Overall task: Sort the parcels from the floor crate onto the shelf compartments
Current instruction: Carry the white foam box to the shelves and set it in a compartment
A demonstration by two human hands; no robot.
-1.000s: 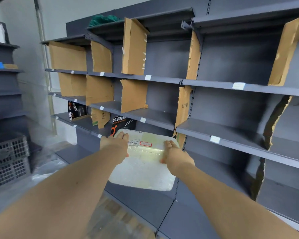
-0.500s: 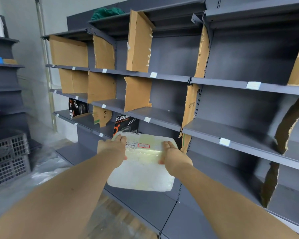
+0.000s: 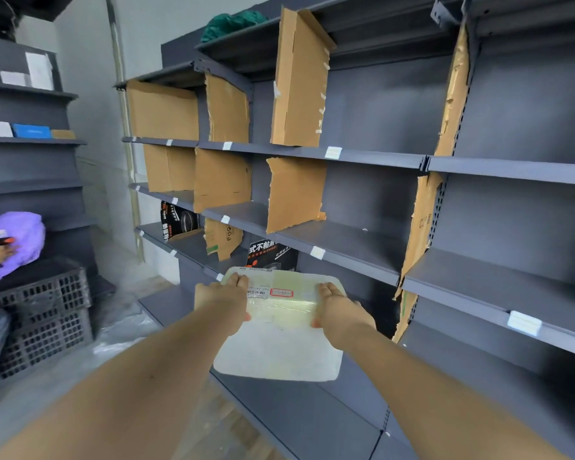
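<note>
white parcel (image 3: 279,346), grey shelf (image 3: 362,242), brown dividers (image 3: 296,190)

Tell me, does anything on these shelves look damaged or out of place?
Yes. The middle-row cardboard divider has a ragged, torn bottom edge, and the tall cardboard divider by the shelf upright is frayed along its edge. The white parcel gripped by the left hand and right hand looks intact.

Light: even, soft, fairly bright; source out of sight.
Shadows: dim bands beneath the shelf boards (image 3: 346,242); faint elsewhere.
Glare: pale sheen on the parcel (image 3: 279,346) wrapping.
Blur: purple bag (image 3: 20,240) and left margin smeared.
Distortion: wide-angle; shelf lines bow near the edges.
</note>
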